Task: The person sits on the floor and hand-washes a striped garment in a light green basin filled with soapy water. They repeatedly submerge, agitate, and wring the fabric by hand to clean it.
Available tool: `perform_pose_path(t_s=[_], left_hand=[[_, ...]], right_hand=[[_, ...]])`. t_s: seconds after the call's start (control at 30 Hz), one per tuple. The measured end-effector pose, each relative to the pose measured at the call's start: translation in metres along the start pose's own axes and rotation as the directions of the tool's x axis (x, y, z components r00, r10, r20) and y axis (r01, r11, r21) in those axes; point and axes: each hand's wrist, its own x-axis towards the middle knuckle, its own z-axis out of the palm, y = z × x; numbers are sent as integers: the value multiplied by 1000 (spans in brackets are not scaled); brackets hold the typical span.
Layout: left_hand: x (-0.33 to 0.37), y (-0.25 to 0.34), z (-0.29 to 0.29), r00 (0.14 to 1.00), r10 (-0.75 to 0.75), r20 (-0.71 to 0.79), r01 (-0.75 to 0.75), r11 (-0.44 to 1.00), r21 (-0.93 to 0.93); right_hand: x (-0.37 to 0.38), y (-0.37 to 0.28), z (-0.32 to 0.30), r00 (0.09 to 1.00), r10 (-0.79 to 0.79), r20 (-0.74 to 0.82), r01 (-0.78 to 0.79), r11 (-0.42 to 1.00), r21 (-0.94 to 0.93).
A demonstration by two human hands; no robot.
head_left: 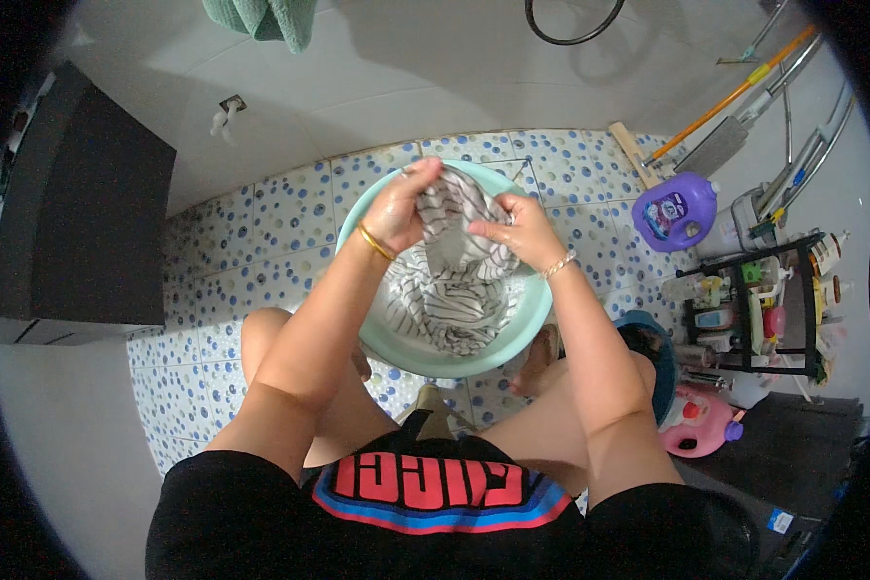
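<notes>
A white garment with dark stripes lies bunched and wet-looking in a pale green basin on the floor between my feet. Its upper part is lifted toward the basin's far rim. My left hand, with a gold bangle at the wrist, grips the raised cloth on its left side. On the opposite side my right hand, wearing a beaded bracelet, pinches the same cloth between thumb and fingers. A stretch of striped fabric hangs between both hands. Whitish suds or water show around the garment's lower part.
A purple detergent jug stands to the right, near leaning mops. Farther right is a black shelf rack of bottles. A pink jug and blue bucket flank my right leg. A dark cabinet fills the left.
</notes>
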Motion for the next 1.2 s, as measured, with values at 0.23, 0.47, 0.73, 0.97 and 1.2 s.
perform_pose_path(t_s=[0.23, 0.47, 0.73, 0.97, 1.2], left_hand=[[6, -2, -10, 943, 55, -327, -28, 996, 85], [13, -59, -29, 968, -102, -230, 58, 980, -192], [26, -52, -44, 994, -103, -28, 87, 936, -340], [13, -30, -3, 912, -90, -400, 119, 992, 49], [2, -3, -1, 998, -19, -52, 36, 939, 342]], right_hand=[[10, 18, 0, 969, -22, -247, 128, 898, 421], [-5, -5, 85, 688, -717, -107, 500, 576, -646], [2, -17, 94, 706, -695, -135, 414, 561, -717], [32, -10, 44, 881, -278, -384, 87, 891, -446], [36, -12, 8, 980, -10, -197, 58, 969, 240]])
